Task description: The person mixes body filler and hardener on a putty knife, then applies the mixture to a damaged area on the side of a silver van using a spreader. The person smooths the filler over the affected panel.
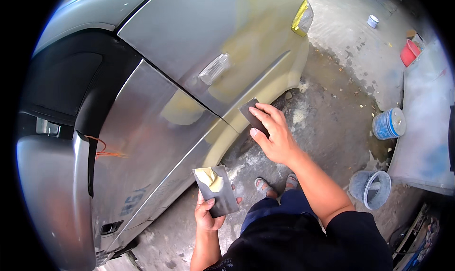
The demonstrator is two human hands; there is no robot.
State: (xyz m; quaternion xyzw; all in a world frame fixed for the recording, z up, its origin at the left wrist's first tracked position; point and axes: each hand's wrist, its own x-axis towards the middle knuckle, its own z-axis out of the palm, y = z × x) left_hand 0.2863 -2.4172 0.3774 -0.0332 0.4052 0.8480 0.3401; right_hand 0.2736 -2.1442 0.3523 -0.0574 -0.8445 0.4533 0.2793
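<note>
My left hand [209, 211] grips a flat grey plate [222, 199] with a blob of pale yellow paste [210, 178] on it. Higher and to the right, my right hand [270, 133] holds a dark thin rectangular spreader [249, 114] over the lower strip of the grey car body [142, 110]; I cannot tell whether it touches. The rear part of that body carries broad yellowish filler patches [182, 107], with yellow masking around the lamp [302, 17]. Orange wires [104, 153] hang from the open window edge of the front door.
A side mirror [52, 185] juts out at lower left. My feet [266, 185] stand on stained, wet-patched concrete [322, 110]. To the right are a blue-labelled bucket [388, 123], an empty translucent pail [369, 189], a red tub [410, 52], a small can [372, 21] and a large pale panel [424, 124].
</note>
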